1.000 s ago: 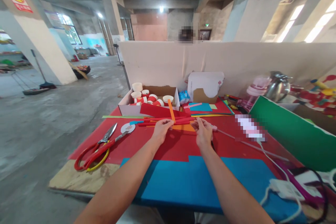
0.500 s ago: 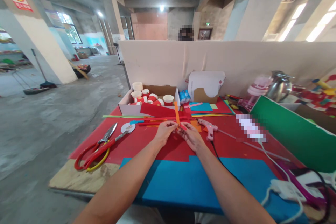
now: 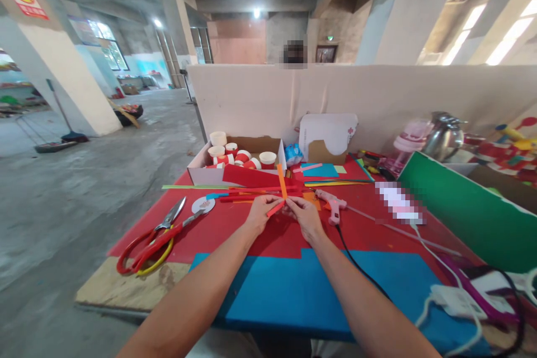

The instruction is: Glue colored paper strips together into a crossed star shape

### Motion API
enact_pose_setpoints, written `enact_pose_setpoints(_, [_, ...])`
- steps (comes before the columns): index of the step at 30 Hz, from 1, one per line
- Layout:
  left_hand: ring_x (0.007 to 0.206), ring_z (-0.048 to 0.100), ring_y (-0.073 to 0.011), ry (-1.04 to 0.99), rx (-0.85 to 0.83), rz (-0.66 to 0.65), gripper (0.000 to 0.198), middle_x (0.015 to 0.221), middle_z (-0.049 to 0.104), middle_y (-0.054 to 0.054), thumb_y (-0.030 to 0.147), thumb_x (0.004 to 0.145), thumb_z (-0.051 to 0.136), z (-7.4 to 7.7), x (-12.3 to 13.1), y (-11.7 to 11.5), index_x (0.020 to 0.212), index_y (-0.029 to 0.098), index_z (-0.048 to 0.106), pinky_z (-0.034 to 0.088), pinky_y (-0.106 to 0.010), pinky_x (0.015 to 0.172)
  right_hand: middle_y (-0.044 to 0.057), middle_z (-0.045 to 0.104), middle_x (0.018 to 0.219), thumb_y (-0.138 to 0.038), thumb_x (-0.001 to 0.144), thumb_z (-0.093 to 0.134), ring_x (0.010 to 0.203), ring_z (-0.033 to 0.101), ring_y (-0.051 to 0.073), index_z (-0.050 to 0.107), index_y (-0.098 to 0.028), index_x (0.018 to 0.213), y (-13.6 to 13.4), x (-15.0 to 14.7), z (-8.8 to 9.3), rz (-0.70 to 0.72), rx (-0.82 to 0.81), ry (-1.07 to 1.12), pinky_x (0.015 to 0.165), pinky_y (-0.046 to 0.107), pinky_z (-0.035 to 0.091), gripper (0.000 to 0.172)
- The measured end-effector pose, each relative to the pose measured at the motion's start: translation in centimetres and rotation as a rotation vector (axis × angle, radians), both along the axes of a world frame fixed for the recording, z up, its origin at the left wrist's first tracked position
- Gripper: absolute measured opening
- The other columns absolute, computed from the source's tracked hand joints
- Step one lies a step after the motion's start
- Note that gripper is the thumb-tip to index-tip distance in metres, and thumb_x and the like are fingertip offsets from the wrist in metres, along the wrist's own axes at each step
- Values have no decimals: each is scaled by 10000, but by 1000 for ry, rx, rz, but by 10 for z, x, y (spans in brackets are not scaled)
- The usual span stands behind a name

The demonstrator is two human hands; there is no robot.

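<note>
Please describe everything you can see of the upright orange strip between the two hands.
The orange strip is plain, narrow and flat, and looks like paper or thin foam. It stands nearly upright, its top leaning slightly left, above the red tabletop. Fingertips of the left hand and right hand meet at its lower end, which they partly hide. A red strip slants down-left from there; whether they are joined is unclear.
</note>
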State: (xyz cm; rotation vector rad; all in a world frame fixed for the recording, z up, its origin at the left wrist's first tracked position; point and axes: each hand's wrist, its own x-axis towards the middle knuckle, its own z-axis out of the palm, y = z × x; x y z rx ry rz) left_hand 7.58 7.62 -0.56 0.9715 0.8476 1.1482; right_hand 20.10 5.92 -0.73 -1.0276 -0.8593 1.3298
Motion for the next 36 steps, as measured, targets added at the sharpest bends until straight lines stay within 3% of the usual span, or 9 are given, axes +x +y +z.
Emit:
enact_pose_setpoints(4, [556, 571, -128, -7, 39, -7, 325, 636, 658, -58, 379, 550, 762, -2, 2, 0, 697, 104, 673, 447, -251, 570, -8, 650, 576, -397, 514, 766, 543, 591, 130, 683, -168, 705, 1, 0, 2, -78, 49, -35, 603, 273, 500, 308])
enact_pose_setpoints(9, [668, 588, -142, 94, 125, -3, 311, 771, 669, -61, 313, 574, 742, 2, 4, -4, 811, 126, 667, 456, -248, 616, -21, 640, 571, -397, 468, 783, 521, 582, 127, 642, -188, 678, 4, 0, 1, -171, 40, 101, 584, 281, 508, 328])
enact_pose_setpoints(16, [552, 513, -99, 132, 98, 88, 245, 590, 579, 6, 345, 586, 700, 5, 5, -6, 657, 148, 575, 416, -223, 559, -20, 625, 569, -415, 510, 766, 552, 583, 131, 643, -185, 665, 1, -2, 1, -52, 58, 9, 607, 284, 514, 303])
enact_pose_setpoints(24, [521, 467, -87, 164, 99, 108, 190, 536, 546, 18, 300, 562, 686, 5, 4, -4, 588, 151, 570, 369, -211, 526, -2, 677, 672, -402, 516, 773, 603, 623, 137, 667, -189, 722, 0, 4, 6, 57, 47, -4, 650, 280, 520, 314])
enact_pose_setpoints(36, [519, 461, -92, 197, 140, 150, 175, 526, 547, 16, 297, 571, 692, 12, 4, -7, 547, 155, 594, 362, -221, 533, 14, 680, 620, -391, 499, 780, 579, 630, 151, 690, -174, 664, 3, 8, 3, 55, 16, -59, 626, 290, 544, 287])
